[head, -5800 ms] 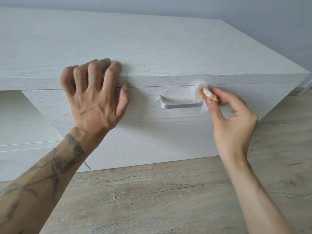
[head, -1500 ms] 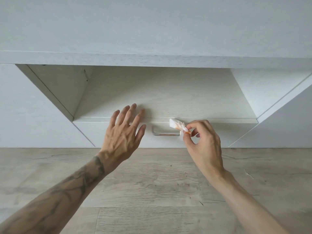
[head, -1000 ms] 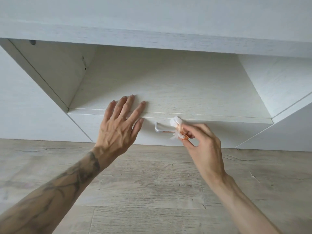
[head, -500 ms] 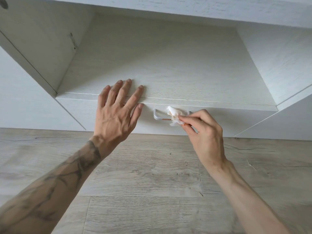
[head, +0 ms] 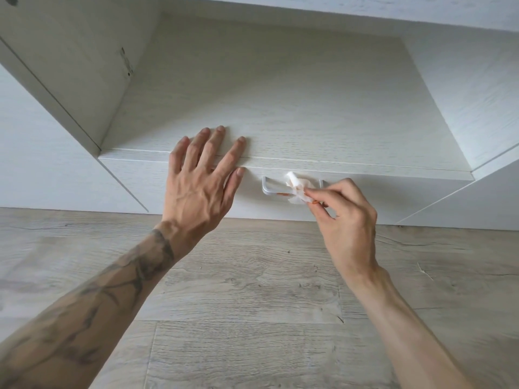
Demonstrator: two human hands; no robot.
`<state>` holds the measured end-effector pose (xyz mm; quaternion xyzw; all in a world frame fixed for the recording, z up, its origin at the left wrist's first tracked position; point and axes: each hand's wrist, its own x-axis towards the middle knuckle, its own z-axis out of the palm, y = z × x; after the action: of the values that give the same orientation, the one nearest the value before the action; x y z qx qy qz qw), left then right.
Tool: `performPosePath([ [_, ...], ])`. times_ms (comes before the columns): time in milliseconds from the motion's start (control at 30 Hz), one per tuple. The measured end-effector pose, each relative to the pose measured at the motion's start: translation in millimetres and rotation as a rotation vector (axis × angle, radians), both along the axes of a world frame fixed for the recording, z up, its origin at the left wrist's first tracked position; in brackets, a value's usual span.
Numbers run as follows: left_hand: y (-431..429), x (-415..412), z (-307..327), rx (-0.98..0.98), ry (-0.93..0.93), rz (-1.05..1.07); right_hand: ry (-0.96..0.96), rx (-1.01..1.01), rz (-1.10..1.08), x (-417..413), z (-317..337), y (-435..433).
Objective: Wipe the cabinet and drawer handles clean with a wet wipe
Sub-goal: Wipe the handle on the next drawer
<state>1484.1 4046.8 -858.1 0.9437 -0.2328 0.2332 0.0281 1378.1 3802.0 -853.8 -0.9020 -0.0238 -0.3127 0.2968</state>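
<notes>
Wet wipe [head: 295,188], apparently looped round the drawer handle [head: 270,192], pinched by right hand [head: 349,220]; left hand [head: 196,189] flat, fingers straight, on drawer front [head: 407,192].

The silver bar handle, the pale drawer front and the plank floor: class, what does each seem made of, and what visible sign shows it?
Silver bar handle: likely satin metal, from its grey sheen and crisp bend. Pale drawer front: matt wood-grain board, perhaps laminate; streaked grain. Plank floor: grey wood or wood-look laminate; knots, plank seams.
</notes>
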Motion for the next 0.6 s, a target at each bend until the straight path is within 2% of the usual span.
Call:
performPosePath([
  [167,-1.1,0.1,0.1,-0.004,0.004,-0.003,0.020,-0.049,0.131,12.1,5.3,16.0],
  [333,-0.1,0.9,-0.7,-0.007,0.000,0.000,0.014,-0.011,0.030,2.3,3.4,3.0],
  [500,0.2,1.6,-2.4,-0.021,-0.022,-0.018,0.025,-0.031,0.113,13.9,5.5,21.4],
  [600,0.8,2.5,-2.9,-0.023,-0.029,-0.019,0.012,-0.039,0.043,6.1,4.5,11.0],
])
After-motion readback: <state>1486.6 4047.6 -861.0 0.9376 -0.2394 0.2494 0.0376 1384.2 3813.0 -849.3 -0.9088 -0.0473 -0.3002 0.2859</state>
